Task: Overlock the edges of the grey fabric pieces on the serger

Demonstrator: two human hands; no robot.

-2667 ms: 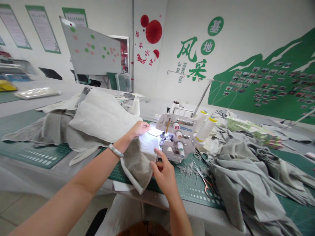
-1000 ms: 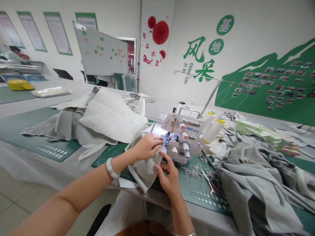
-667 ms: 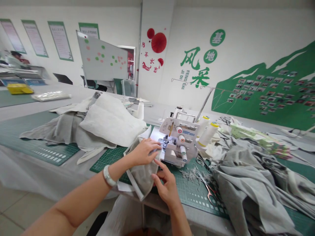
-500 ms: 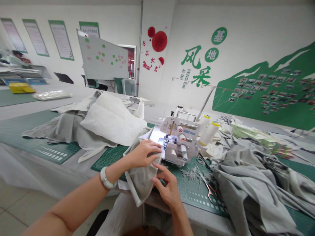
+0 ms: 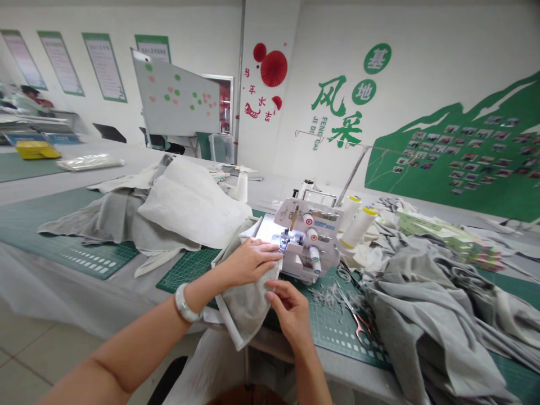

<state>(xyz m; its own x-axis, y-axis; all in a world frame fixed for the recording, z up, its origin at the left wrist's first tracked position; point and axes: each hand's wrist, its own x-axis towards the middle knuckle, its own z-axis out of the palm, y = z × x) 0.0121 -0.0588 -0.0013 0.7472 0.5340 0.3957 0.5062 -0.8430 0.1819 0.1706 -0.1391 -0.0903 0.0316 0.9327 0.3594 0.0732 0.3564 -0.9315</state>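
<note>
A white overlock sewing machine (image 5: 310,239) stands on the green cutting mat, its lamp lit over the needle area. Gray fabric with a pale edge (image 5: 247,306) runs from the machine's left side down over the table's front edge. My left hand (image 5: 253,260) lies on this fabric with fingers stretched out, fingertips close to the presser foot. Lower and to the right, my right hand (image 5: 289,306) pinches the fabric's right edge between thumb and fingers.
Gray and white cloth pieces (image 5: 189,197) lie left of the machine. Scissors (image 5: 356,318), thread scraps (image 5: 329,295) and a big gray fabric heap (image 5: 434,315) are on the right. Thread cones (image 5: 358,228) stand behind the machine. A person (image 5: 31,101) sits far left.
My left hand has shifted slightly right and its fingers lie closer together. My right hand's fingers have drawn together at the fabric edge. The fabric's lower end has moved slightly up and right.
</note>
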